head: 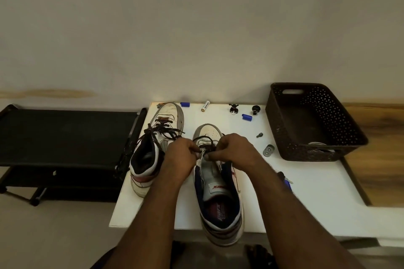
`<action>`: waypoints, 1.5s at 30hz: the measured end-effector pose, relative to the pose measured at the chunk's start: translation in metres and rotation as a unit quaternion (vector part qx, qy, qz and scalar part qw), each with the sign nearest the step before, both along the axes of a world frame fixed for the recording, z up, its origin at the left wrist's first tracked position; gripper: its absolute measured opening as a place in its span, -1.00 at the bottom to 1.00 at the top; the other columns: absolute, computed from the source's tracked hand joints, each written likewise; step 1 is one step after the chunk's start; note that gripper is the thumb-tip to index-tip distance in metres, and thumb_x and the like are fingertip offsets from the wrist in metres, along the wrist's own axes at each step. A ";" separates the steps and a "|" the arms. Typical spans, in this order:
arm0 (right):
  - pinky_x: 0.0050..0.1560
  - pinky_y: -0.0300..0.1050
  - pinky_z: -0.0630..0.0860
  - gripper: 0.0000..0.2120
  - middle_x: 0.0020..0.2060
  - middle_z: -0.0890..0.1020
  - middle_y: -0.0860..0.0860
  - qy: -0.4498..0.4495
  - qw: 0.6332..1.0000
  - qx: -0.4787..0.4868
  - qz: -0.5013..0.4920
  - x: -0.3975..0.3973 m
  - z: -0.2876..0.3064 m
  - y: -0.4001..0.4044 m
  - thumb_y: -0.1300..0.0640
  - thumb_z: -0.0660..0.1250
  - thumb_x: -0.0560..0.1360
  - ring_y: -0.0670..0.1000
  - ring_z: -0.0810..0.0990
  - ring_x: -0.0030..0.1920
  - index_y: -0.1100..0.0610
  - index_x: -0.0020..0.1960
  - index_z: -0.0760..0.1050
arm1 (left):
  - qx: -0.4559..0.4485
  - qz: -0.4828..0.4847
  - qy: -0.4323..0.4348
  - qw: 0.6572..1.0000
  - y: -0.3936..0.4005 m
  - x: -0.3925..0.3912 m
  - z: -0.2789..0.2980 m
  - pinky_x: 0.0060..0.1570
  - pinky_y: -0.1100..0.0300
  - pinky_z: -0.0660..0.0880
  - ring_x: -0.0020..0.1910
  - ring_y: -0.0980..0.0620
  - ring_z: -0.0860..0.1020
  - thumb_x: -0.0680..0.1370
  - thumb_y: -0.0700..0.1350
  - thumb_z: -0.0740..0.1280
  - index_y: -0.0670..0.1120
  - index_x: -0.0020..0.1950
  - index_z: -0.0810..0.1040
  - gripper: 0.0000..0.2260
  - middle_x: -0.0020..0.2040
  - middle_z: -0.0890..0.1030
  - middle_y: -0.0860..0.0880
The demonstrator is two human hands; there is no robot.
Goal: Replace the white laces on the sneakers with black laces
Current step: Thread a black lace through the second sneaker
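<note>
A black lace [204, 139] is being pinched over the eyelets of the right sneaker [218, 185] by the left hand [182, 155] and the right hand [232, 148], fingers curled. The left sneaker [153, 148], already laced in black, is being left beside it on the white table [306, 199], near a dark basket [310, 120].

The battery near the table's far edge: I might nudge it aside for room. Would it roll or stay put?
The battery lies on its side on the smooth white table, so it would probably roll if pushed across its length. It looks small and rigid, likely easy to pinch. Nothing beside it seems placed to stop it.
</note>
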State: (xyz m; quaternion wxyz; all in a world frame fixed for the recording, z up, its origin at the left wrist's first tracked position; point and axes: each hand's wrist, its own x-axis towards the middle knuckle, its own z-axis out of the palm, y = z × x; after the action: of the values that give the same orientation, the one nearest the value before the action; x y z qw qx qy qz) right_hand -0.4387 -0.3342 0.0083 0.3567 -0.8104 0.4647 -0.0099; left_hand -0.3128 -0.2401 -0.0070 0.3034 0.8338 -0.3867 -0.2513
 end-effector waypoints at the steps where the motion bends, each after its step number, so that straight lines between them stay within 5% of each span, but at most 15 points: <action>1: -0.16 -0.13 0.51 -0.67 -0.16 0.63 0.02 0.020 1.000 -0.012 0.003 0.002 -0.001 0.002 -0.11 0.53 0.31 -0.01 0.58 -0.14 0.09 -0.13 0.54 | -0.008 0.017 0.005 1.000 -0.001 -0.001 -0.001 0.02 0.17 0.55 -0.06 -0.04 0.63 0.47 -0.27 0.41 -0.13 0.00 0.70 -0.85 -0.07 0.69 -0.10; 6: -0.07 -0.10 0.57 -0.78 -0.15 0.63 0.02 0.064 0.994 -0.083 0.012 0.011 0.000 0.004 0.00 0.47 0.36 0.03 0.61 -0.12 0.09 -0.07 0.57 | -0.057 0.058 0.024 0.996 -0.004 -0.005 0.000 -0.24 0.23 0.50 -0.30 -0.02 0.59 0.43 -0.31 0.39 -0.20 -0.15 0.71 -0.89 -0.23 0.68 -0.15; 10: -0.01 -0.09 0.57 -0.81 -0.07 0.66 0.05 0.032 0.996 -0.083 -0.007 0.006 -0.001 -0.003 0.10 0.42 0.42 0.04 0.61 -0.07 0.12 0.02 0.63 | -0.073 0.062 0.023 0.995 -0.006 -0.007 -0.003 -0.31 0.31 0.44 -0.32 0.01 0.59 0.43 -0.31 0.41 -0.23 -0.16 0.71 -0.92 -0.25 0.68 -0.11; 15: 0.06 -0.07 0.56 -0.82 0.00 0.66 0.05 -0.014 0.999 -0.039 -0.027 0.000 -0.002 -0.007 0.23 0.40 0.42 0.04 0.61 -0.01 0.11 0.01 0.66 | -0.056 0.074 0.004 0.996 -0.008 -0.010 -0.005 -0.17 0.16 0.56 -0.22 -0.07 0.64 0.45 -0.25 0.43 -0.22 -0.17 0.71 -0.92 -0.21 0.70 -0.16; 21: -0.11 -0.19 0.54 -0.77 0.02 0.63 0.04 -0.155 0.982 0.083 -0.069 0.005 0.000 -0.001 0.15 0.44 0.45 -0.03 0.56 -0.02 0.14 0.10 0.62 | -0.037 0.045 -0.022 0.998 0.001 -0.006 0.001 -0.18 0.28 0.41 -0.17 0.10 0.57 0.46 -0.06 0.45 -0.09 -0.01 0.70 -0.84 -0.05 0.68 -0.02; 24: -0.20 -0.24 0.48 -0.88 -0.16 0.63 0.02 -0.195 0.971 0.120 -0.064 0.011 0.003 0.006 0.15 0.46 0.45 -0.03 0.57 -0.13 0.16 -0.03 0.62 | -0.026 0.030 0.008 0.999 0.003 -0.005 0.010 -0.05 0.17 0.52 -0.11 0.04 0.61 0.54 0.02 0.37 -0.04 0.09 0.68 -0.78 -0.09 0.69 -0.04; 26: -0.25 -0.28 0.49 -0.97 -0.24 0.62 0.03 -0.244 0.953 0.162 -0.074 0.010 0.008 0.008 0.22 0.42 0.47 -0.06 0.56 -0.22 0.16 -0.12 0.58 | -0.033 0.034 0.029 0.998 0.002 -0.007 0.017 -0.08 0.07 0.51 -0.16 -0.06 0.61 0.60 -0.02 0.27 -0.05 -0.03 0.68 -0.79 -0.18 0.67 -0.09; 29: -0.39 -0.36 0.43 -0.90 -0.26 0.60 0.00 -0.292 0.923 0.244 -0.055 0.004 0.021 0.006 0.32 0.30 0.50 -0.13 0.54 -0.28 0.15 -0.14 0.54 | -0.047 0.066 0.178 0.981 0.000 -0.012 0.036 -0.18 0.10 0.44 -0.19 -0.03 0.56 0.65 0.11 0.11 0.01 -0.05 0.57 -0.69 -0.11 0.65 -0.07; 32: -0.26 -0.20 0.36 -0.86 -0.22 0.62 -0.01 -0.259 0.931 0.257 -0.002 -0.004 0.026 0.003 0.31 0.30 0.48 -0.09 0.51 -0.21 0.11 -0.15 0.56 | -0.135 0.098 0.332 0.928 -0.006 -0.013 0.051 -0.29 0.22 0.38 -0.24 0.16 0.53 0.65 0.16 0.08 0.04 0.26 0.50 -0.66 -0.03 0.68 0.02; 36: -0.16 -0.13 0.37 -0.88 -0.10 0.64 -0.01 -0.217 0.946 0.239 0.001 -0.011 0.027 -0.002 0.23 0.34 0.49 -0.05 0.51 -0.08 0.12 -0.01 0.61 | -0.310 0.104 0.351 0.877 -0.013 -0.012 0.068 -0.26 0.23 0.37 -0.18 0.12 0.53 0.60 -0.04 0.28 0.00 0.39 0.44 -0.65 -0.09 0.70 -0.01; 38: -0.08 -0.17 0.43 -0.71 0.10 0.60 -0.02 -0.266 0.943 0.193 -0.052 -0.014 0.027 -0.006 0.23 0.36 0.49 -0.05 0.52 0.05 0.02 0.18 0.57 | -0.341 0.072 0.331 0.877 -0.012 -0.016 0.074 -0.18 0.21 0.42 -0.22 0.11 0.56 0.59 -0.14 0.30 0.02 0.38 0.46 -0.66 -0.24 0.63 -0.05; 41: 0.20 -0.10 0.44 -0.31 0.41 0.32 -0.14 -0.377 0.915 0.134 -0.054 -0.015 0.027 -0.012 0.24 0.46 0.42 -0.07 0.38 0.33 -0.29 0.37 0.32 | -0.284 -0.076 0.306 0.905 -0.005 -0.022 0.081 -0.32 0.20 0.43 -0.44 0.06 0.40 0.56 -0.19 0.34 0.09 0.36 0.46 -0.61 -0.30 0.48 -0.20; 43: 0.37 0.05 0.36 -0.33 0.49 0.22 -0.18 -0.385 0.907 0.171 0.031 -0.011 0.026 -0.010 0.18 0.48 0.38 -0.07 0.27 0.45 -0.29 0.35 0.37 | -0.243 -0.145 0.282 0.917 -0.001 -0.023 0.084 -0.41 0.27 0.38 -0.48 0.08 0.37 0.54 -0.24 0.37 0.11 0.40 0.42 -0.52 -0.38 0.45 -0.17; 45: 0.41 0.02 0.29 -0.61 0.46 0.32 -0.13 -0.372 0.900 0.220 0.064 -0.009 0.026 -0.005 0.22 0.40 0.45 -0.09 0.31 0.43 -0.02 0.25 0.54 | -0.259 -0.135 0.250 0.923 0.002 -0.021 0.088 -0.42 0.39 0.39 -0.49 0.18 0.42 0.54 -0.29 0.34 0.09 0.43 0.39 -0.49 -0.37 0.53 -0.11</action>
State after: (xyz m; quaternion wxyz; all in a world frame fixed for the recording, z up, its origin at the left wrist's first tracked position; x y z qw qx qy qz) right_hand -0.4474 -0.3396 0.0341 0.6727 -0.6766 0.2358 -0.1848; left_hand -0.3341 -0.2377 0.0810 0.5589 0.5762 -0.4584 -0.3814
